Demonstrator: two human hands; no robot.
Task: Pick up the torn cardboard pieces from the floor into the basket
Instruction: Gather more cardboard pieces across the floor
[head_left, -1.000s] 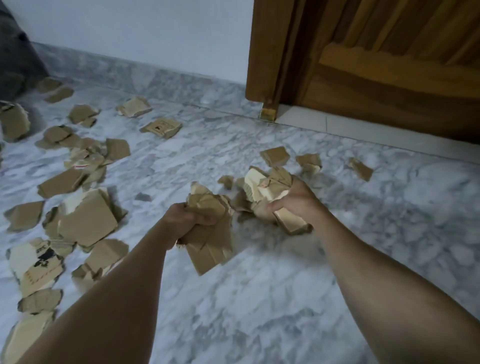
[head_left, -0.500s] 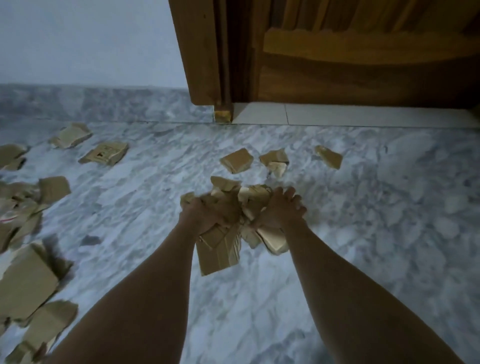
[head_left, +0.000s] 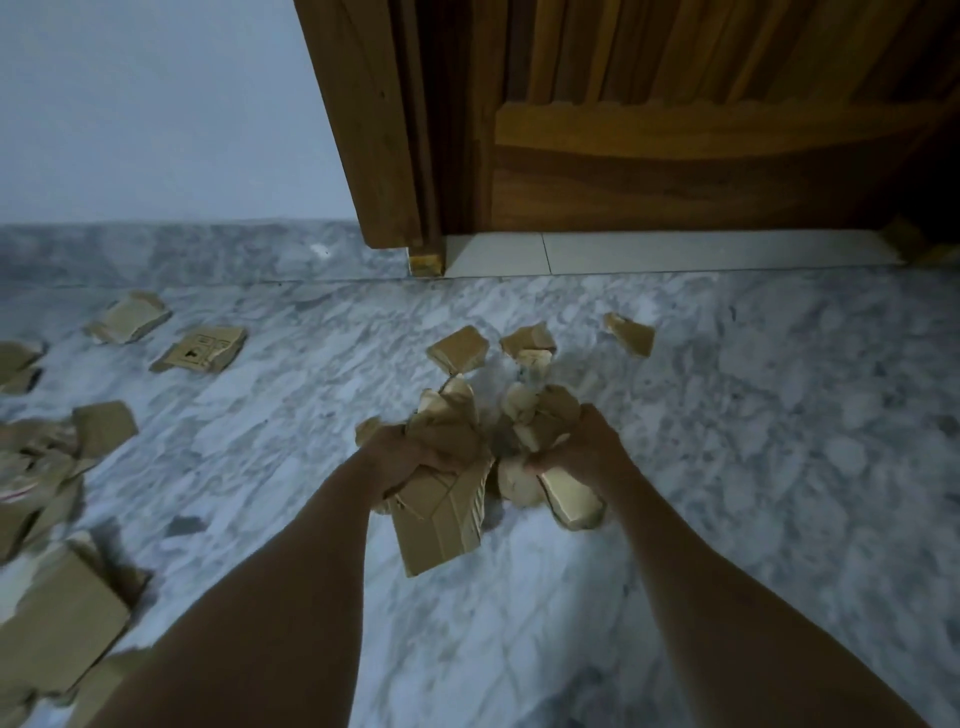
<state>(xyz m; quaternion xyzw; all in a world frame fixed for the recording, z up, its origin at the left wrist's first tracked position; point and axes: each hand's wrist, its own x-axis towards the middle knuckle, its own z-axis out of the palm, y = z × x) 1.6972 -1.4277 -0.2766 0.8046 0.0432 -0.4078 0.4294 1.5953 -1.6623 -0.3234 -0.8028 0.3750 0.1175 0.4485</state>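
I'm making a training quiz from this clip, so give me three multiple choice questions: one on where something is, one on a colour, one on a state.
1. Where does the piece with the printed label lie?
A. left of the hands
B. against the door
C. in a basket

2. What colour is the door?
A. white
B. brown
C. green

3. What state is the left hand in?
A. open and empty
B. flat on the floor
C. closed on cardboard pieces

A: it lies on the marble floor, far left.
B: brown wood.
C: its fingers wrap a cardboard bundle.
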